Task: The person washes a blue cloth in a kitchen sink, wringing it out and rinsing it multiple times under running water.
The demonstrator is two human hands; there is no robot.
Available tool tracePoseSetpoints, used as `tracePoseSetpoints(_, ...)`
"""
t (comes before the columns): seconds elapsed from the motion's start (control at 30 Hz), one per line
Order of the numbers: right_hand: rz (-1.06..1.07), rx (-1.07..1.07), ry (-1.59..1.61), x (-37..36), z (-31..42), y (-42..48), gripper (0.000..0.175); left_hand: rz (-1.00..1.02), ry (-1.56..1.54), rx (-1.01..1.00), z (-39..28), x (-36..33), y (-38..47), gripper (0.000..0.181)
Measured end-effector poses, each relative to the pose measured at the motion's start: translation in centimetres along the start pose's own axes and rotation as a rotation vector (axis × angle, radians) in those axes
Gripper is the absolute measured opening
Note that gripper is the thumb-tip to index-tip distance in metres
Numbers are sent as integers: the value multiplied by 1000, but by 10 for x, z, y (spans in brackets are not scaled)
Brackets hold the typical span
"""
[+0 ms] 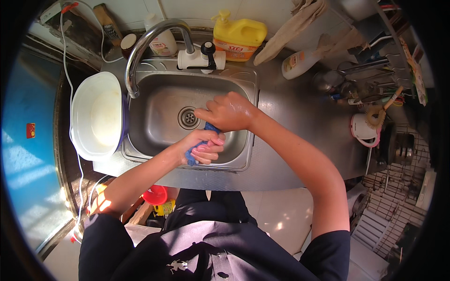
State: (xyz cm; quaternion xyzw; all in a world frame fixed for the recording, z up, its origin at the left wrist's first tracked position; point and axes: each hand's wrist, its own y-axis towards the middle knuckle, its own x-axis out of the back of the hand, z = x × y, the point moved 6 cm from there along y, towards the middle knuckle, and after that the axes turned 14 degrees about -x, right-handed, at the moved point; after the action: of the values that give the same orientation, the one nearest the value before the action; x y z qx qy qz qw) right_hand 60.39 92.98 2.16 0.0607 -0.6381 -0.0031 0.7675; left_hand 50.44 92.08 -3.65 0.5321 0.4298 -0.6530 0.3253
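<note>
Both of my hands grip a twisted blue cloth (192, 157) over the front right part of a stainless steel sink (154, 119). My left hand (202, 147) is closed around its lower end, palm side partly up. Above it, my right hand (228, 111) is closed on the other end, back of the hand up, and hides most of that end. The skin of both hands looks wet. Left of my right hand, the round drain strainer (190, 118) shows in the sink floor. A curved chrome faucet (132, 66) arches over the sink's back left corner.
A white plastic basin (96, 116) stands left of the sink. Behind are a yellow pump jug (239, 33), white bottles (163, 42) and a lidded jar (128, 43). On the right, utensils (365, 70) hang by a pink-and-white container (364, 130) and brush (376, 117). A white cord (72, 102) runs down the left.
</note>
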Motion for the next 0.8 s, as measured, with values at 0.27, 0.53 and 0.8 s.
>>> tracePoseSetpoints(0.27, -334, -51, 69, -6, 3, -6, 10, 96, -265, 4, 8, -1, -3, 27)
tracePoseSetpoints(0.53, -312, -336, 49, -18, -1, -17, 21, -205, 491, -141, -13, 22, -9, 19)
tracePoseSetpoints(0.8, -215, -959, 657, -40, 19, -65, 45, -730, 1027, -870, -50, 38, -55, 55)
